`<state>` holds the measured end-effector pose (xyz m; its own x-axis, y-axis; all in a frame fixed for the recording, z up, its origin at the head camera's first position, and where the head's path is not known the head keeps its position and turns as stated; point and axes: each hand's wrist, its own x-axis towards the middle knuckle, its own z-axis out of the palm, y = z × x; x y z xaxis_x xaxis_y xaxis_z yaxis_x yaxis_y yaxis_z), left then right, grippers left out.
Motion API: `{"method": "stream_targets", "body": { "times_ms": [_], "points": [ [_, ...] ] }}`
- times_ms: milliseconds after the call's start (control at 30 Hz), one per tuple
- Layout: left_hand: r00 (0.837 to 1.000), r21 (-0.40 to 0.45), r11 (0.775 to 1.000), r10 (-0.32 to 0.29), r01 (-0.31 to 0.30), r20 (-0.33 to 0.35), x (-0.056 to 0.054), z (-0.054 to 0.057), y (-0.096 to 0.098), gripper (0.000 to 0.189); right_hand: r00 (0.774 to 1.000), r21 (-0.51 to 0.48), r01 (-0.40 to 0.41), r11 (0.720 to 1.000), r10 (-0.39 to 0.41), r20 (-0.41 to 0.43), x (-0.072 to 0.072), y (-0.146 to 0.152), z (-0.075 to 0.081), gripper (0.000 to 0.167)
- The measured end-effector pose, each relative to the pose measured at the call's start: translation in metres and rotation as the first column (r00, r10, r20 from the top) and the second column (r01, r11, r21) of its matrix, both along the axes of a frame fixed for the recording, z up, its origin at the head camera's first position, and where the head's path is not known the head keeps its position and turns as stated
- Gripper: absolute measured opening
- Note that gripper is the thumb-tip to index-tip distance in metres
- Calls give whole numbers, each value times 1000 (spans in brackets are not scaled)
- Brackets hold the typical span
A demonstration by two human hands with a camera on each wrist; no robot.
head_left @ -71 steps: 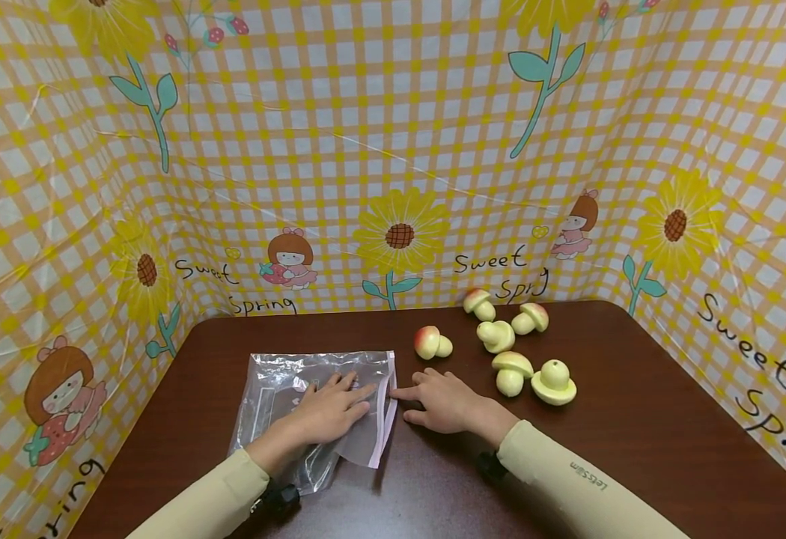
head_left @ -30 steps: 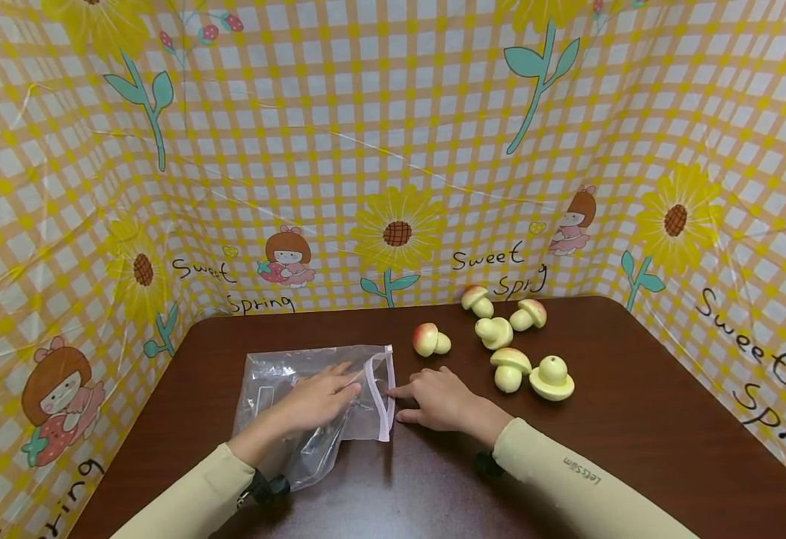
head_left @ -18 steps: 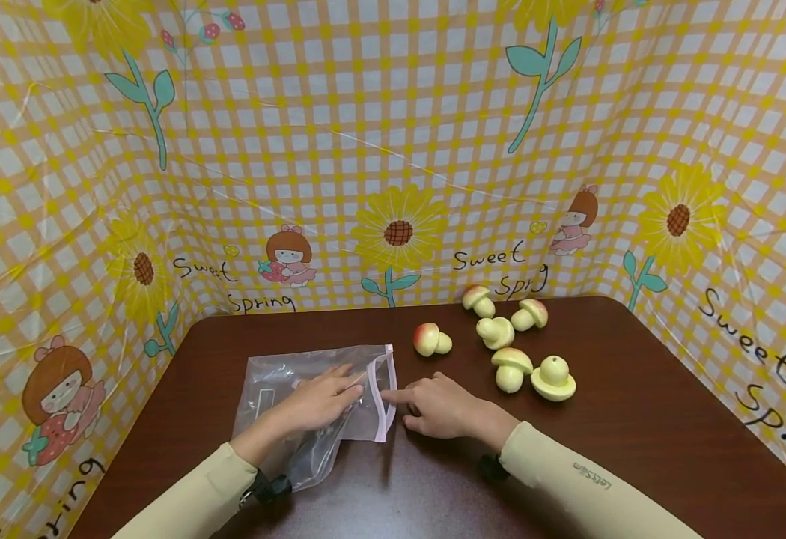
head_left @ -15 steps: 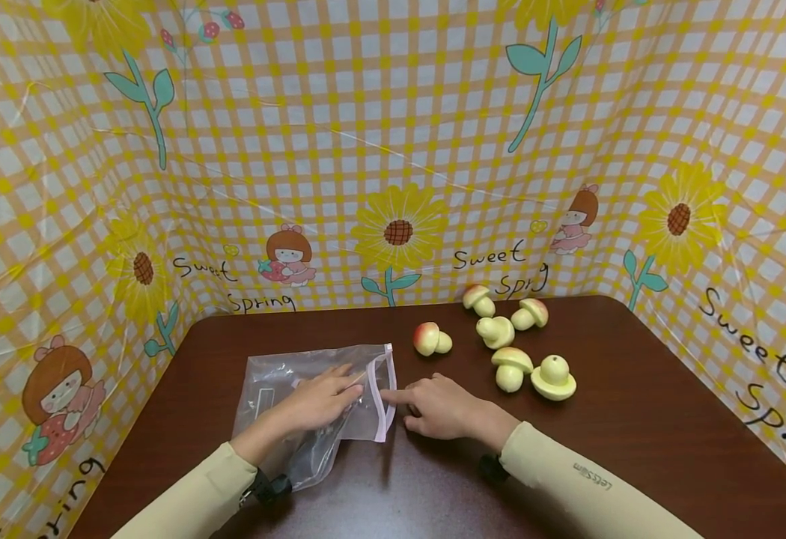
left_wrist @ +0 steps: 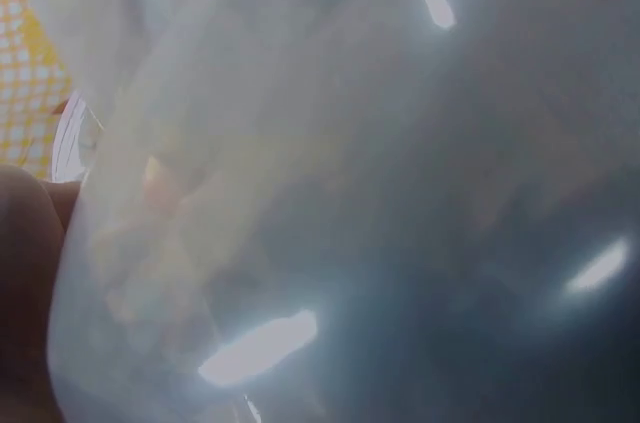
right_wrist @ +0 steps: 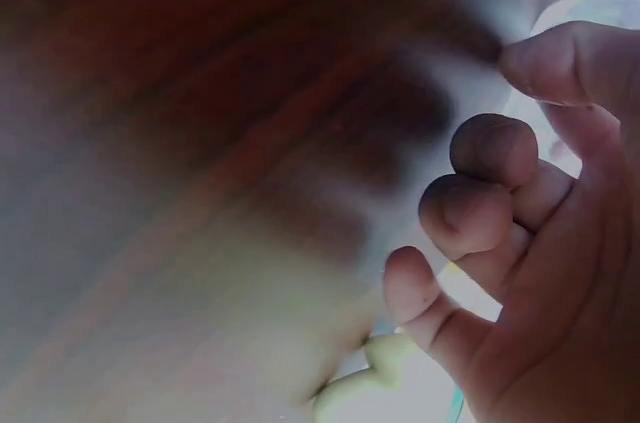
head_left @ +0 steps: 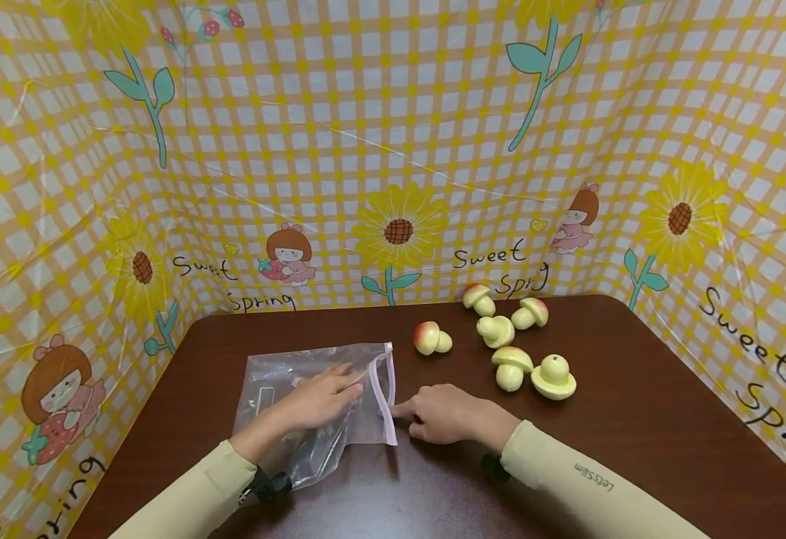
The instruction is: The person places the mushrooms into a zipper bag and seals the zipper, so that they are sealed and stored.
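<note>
A clear zip bag (head_left: 366, 428) with a pale pink zip strip lies on the table, its mouth facing right and gaping slightly. My left hand (head_left: 319, 400) rests on top of the bag, fingers extended. At the zip strip, my right hand (head_left: 447, 413) reaches with a straight index finger whose tip touches the bag's mouth. Its other fingers curl loosely in the right wrist view, where the hand (right_wrist: 560, 203) holds nothing. Cloudy bag film (left_wrist: 330, 143) fills most of the left wrist view.
Several toy mushrooms, cream with some reddish caps, lie at the back right. The closest to the bag is a red-capped mushroom (head_left: 427, 338); another mushroom (head_left: 555, 378) stands cap down. A dark brown table (head_left: 635, 419) is walled by a checked sunflower cloth (head_left: 326, 165).
My right index finger has moved from inside the mouth down along the zip strip toward me. The strip's near end has shifted slightly right. My left hand has stayed put over the last second.
</note>
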<state>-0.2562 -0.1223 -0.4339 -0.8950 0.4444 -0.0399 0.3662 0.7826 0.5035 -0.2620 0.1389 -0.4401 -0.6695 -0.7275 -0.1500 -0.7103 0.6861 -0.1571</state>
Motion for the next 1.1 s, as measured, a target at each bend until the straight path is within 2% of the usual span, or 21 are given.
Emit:
{"method": "stream_targets", "body": {
  "times_ms": [133, 367, 767, 1100],
  "points": [
    [1000, -3, 1000, -8, 8, -6, -1, 1, -1, 48, 999, 19, 26, 999, -26, 20, 1, -2, 3, 50],
    [998, 8, 998, -56, 56, -5, -5, 6, -7, 48, 997, 28, 57, 998, -58, 42, 0, -3, 7, 49],
    [998, 31, 998, -51, 50, 30, -3, 20, -14, 50, 996, 8, 47, 999, -48, 70, 1, 0, 7, 53],
    [998, 40, 997, -62, 62, -1, -6, 21, -18, 51, 997, -1, 49, 999, -49, 68, -3, 1, 4, 55]
  ]
}}
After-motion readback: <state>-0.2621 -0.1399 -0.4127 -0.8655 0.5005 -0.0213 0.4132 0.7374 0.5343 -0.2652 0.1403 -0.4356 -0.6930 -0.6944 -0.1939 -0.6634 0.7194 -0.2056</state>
